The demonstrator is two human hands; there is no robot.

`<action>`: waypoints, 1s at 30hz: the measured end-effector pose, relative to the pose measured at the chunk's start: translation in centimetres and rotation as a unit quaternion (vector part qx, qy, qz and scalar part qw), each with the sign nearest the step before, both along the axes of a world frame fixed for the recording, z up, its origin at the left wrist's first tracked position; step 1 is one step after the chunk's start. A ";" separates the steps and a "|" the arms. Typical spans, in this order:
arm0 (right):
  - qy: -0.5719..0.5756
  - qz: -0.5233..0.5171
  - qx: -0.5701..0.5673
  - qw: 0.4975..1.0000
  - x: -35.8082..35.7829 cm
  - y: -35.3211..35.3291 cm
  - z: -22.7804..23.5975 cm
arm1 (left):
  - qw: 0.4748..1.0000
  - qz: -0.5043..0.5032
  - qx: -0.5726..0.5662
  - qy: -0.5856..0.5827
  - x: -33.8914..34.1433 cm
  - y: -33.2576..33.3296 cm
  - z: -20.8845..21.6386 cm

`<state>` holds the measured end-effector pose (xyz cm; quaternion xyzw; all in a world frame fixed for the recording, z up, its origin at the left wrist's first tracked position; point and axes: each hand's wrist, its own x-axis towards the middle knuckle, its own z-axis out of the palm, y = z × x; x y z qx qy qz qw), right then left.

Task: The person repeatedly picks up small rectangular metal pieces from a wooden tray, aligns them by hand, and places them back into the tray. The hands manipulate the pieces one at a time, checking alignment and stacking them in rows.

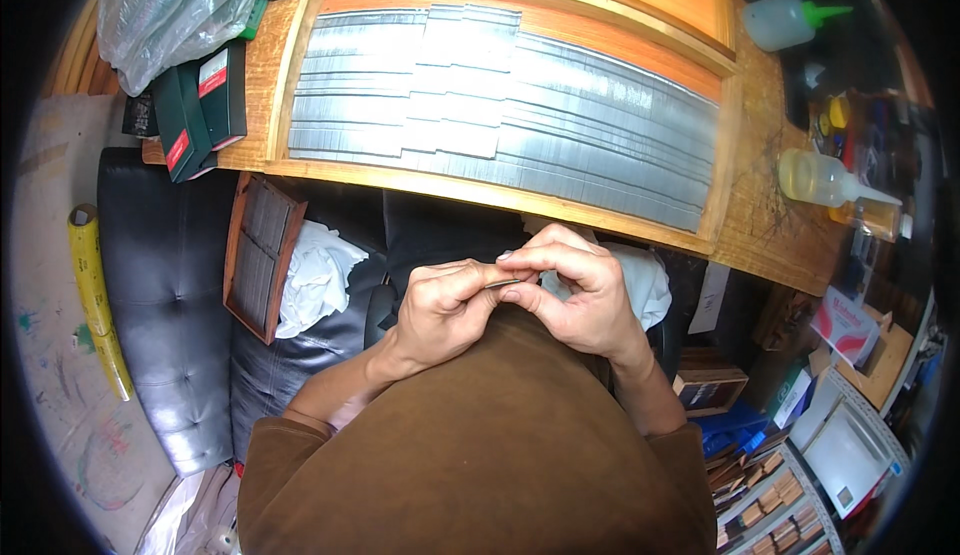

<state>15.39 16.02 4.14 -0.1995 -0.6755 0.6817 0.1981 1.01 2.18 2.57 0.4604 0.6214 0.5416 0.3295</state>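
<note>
In front of my brown shirt, both hands meet around a small, thin dark strip (503, 283), seen nearly edge-on. My left hand (438, 307) is closed, its thumb and curled fingers pinching the strip. From the other side, my right hand (578, 285) pinches the strip's end between thumb and fingers, and one fingertip reaches across to the left hand. Most of the strip is hidden by the fingers. Just beyond the hands, a wooden tray (480, 191) on the bench holds rows of thin, shiny grey metal strips (600, 105).
A smaller wooden tray (237, 295) of dark strips and a white cloth (322, 280) lie on the black seat at left. Dark green boxes (182, 120) and a plastic bag (180, 20) occupy the bench's left end. Squeeze bottles (812, 177) stand at right.
</note>
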 end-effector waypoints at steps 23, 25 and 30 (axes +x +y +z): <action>0.012 -0.003 0.067 0.998 0.2 0.2 0.3 | 1.000 -0.009 0.010 0.010 -0.4 -0.1 -0.3; 0.013 -0.006 0.067 0.998 0.2 0.1 0.3 | 1.000 -0.013 0.015 0.012 -0.5 0.0 -0.4; 0.008 -0.006 0.071 0.997 0.4 0.0 0.5 | 0.999 -0.046 0.002 0.013 -1.2 0.2 0.0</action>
